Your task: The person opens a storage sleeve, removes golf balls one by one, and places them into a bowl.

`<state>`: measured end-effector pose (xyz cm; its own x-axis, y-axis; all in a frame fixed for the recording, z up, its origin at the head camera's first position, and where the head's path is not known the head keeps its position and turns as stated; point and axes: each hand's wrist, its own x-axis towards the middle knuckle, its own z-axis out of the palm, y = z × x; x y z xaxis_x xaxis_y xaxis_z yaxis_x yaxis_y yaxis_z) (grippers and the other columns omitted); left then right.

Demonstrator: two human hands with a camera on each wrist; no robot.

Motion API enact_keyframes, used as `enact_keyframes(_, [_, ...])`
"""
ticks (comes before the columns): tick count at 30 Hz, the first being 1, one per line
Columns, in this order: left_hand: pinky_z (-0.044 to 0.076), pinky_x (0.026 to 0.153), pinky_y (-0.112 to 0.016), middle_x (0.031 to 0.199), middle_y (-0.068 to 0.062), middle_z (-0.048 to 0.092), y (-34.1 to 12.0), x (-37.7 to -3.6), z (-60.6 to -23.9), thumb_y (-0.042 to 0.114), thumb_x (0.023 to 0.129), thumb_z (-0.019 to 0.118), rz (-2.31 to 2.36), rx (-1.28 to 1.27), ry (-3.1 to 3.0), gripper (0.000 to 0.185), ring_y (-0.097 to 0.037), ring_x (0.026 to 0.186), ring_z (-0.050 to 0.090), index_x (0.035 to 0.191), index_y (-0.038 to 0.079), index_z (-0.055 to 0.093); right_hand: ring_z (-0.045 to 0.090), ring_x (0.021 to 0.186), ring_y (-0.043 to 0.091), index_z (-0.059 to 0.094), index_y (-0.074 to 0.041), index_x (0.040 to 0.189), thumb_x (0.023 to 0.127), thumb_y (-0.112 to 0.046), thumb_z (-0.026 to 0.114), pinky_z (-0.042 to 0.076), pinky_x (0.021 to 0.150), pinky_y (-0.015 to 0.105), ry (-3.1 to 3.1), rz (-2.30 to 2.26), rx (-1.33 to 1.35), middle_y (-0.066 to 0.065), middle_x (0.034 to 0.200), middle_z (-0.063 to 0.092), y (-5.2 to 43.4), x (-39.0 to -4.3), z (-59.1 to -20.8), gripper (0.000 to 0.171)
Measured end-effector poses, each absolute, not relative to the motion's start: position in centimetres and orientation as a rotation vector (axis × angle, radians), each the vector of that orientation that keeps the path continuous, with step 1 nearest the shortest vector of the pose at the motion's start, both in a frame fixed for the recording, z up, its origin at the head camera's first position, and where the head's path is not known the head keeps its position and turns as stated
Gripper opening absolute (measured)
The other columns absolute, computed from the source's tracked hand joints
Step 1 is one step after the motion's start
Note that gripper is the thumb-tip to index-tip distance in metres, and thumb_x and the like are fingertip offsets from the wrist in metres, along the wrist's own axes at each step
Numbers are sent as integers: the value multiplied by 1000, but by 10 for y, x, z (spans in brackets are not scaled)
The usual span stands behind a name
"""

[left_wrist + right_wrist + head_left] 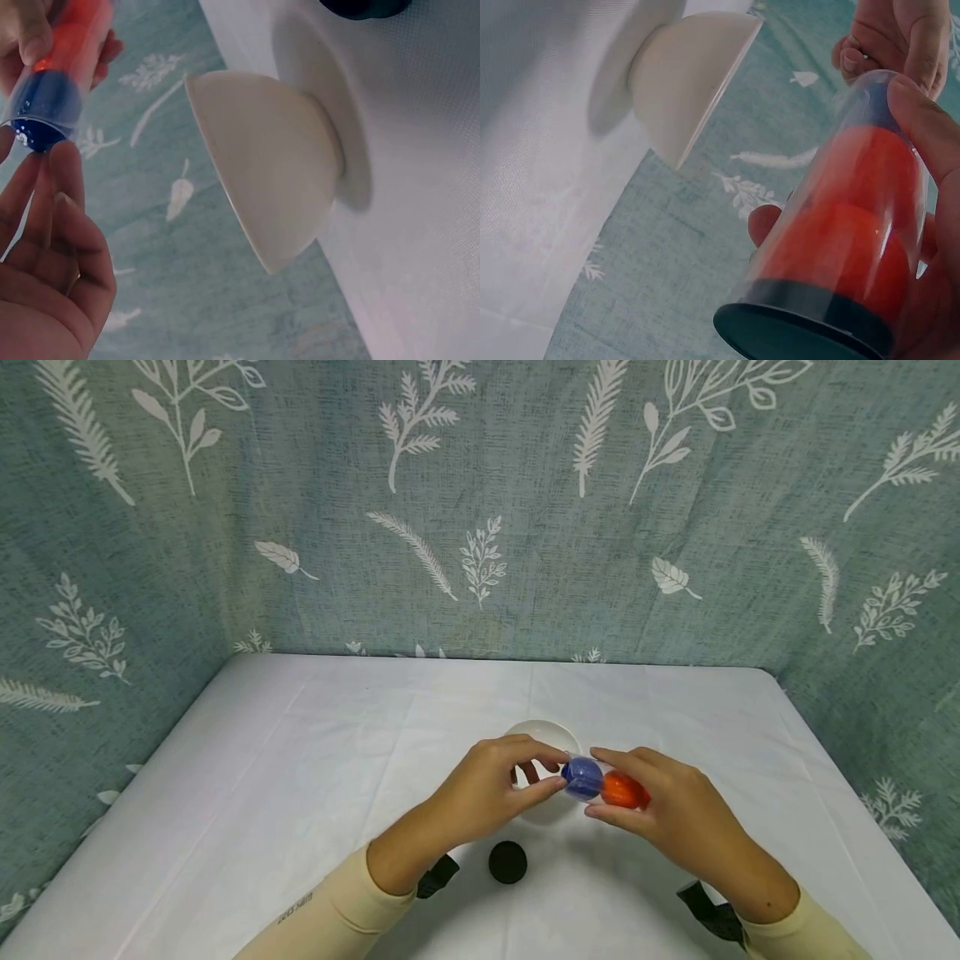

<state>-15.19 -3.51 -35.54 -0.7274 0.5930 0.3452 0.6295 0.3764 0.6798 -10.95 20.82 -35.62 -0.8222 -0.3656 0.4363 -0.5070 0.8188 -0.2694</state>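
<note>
Evidently light, rigid and slippery, the clear plastic tube of orange and blue balls (603,783) is gripped around its barrel by the right hand (678,814); its open end is pinched by the left hand (487,793).

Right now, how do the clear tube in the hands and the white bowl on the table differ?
The clear tube is held off the table, lying sideways between both hands; the white bowl stands upright on the white cloth. The tube is see-through, showing a blue ball and orange balls inside; the bowl is opaque. The tube is tall and narrow, the bowl wide and rounded. Both are round in section.
</note>
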Motion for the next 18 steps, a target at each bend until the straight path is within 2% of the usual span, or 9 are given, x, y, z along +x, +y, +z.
enact_keyframes(3, [57, 72, -30, 108, 6, 73, -34, -153, -356, 26, 93, 73, -1304, -1132, -2597, 27, -2, 82, 63, 119, 20, 73, 56, 71, 4, 72, -19, 123, 70, -41, 89, 51, 59, 19, -2607, 534, 676, -1, 96, 70, 209, -110, -357, 60])
enact_keyframes(9, [57, 71, -26, 106, 5, 74, -32, -153, -358, 26, 91, 75, -1286, -1130, -2608, 28, -2, 81, 64, 119, 19, 73, 55, 72, 4, 74, -20, 121, 67, -42, 90, 51, 59, 20, -2548, 493, 715, -3, 92, 68, 212, -112, -357, 61])
enact_keyframes(18, [57, 72, -29, 106, 5, 75, -31, -154, -362, 27, 92, 74, -1284, -1126, -2618, 27, -1, 82, 64, 118, 21, 74, 56, 72, 4, 75, -20, 118, 63, -42, 92, 53, 60, 21, -2540, 459, 715, -4, 89, 66, 214, -111, -356, 62])
